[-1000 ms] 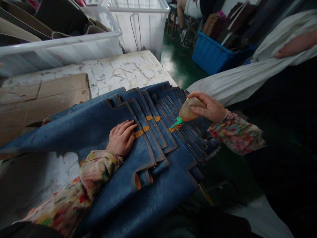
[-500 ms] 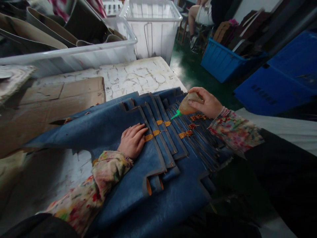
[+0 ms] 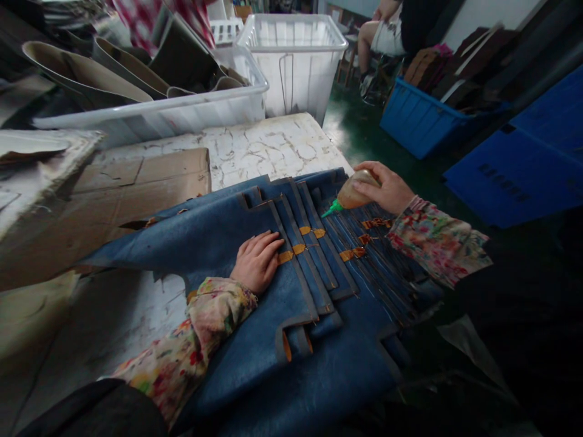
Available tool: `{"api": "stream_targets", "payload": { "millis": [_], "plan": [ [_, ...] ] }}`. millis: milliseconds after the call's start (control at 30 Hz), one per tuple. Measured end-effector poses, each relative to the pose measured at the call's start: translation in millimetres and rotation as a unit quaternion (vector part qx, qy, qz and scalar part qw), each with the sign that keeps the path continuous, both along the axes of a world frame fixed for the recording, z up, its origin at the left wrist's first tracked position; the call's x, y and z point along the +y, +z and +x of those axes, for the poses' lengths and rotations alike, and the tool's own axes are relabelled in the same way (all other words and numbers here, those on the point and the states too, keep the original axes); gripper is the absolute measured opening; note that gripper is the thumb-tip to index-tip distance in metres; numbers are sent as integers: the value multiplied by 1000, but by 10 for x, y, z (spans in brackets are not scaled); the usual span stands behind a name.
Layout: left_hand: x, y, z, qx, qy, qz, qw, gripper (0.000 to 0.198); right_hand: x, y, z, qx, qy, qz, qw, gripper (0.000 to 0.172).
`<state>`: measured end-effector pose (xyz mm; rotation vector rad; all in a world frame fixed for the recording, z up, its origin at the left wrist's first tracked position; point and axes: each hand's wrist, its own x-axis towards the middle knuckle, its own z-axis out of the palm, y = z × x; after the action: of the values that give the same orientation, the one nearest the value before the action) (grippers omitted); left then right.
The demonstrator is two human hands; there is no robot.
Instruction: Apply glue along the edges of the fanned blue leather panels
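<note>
Gripping glue bottle [image 3: 353, 193] | right hand [image 3: 387, 191] fingers wrapped | left hand [image 3: 257, 262] flat, fingers together, on blue leather [image 3: 182, 243] | white bin [image 3: 150, 115]: tan sheets [image 3: 86, 82]

The right hand [image 3: 382, 189] has moved the glue bottle [image 3: 357, 193] clear of the orange tabs [image 3: 353, 254]; a blue plastic panel [image 3: 514, 176] now shows where white cloth hung.

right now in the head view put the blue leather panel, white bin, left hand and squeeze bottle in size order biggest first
1. Blue leather panel
2. White plastic bin
3. Left hand
4. Squeeze bottle, held in the right hand

The bin sits farther from the camera, so it may really be larger than it looks here.
</note>
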<state>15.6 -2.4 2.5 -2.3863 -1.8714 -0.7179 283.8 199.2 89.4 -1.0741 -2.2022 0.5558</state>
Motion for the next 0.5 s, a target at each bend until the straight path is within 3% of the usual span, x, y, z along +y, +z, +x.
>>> {"api": "stream_targets", "payload": {
  "millis": [167, 267, 400, 500],
  "plan": [
    [12, -13, -7, -1, 4, -22, 1000, 36, -131, 122, 302, -7, -5, -122, 992, 38],
    [12, -24, -11, -4, 2, -48, 999, 38, -286, 287, 414, 98, -65, -204, 972, 39],
    [60, -29, -32, -15, -8, -109, 994, 42, -570, 625, 381, 336, -123, -328, 875, 33],
    [168, 80, -99, -16, -27, -193, 981, 46, -817, 891, 273, 483, -118, -344, 797, 22]
  ]
}}
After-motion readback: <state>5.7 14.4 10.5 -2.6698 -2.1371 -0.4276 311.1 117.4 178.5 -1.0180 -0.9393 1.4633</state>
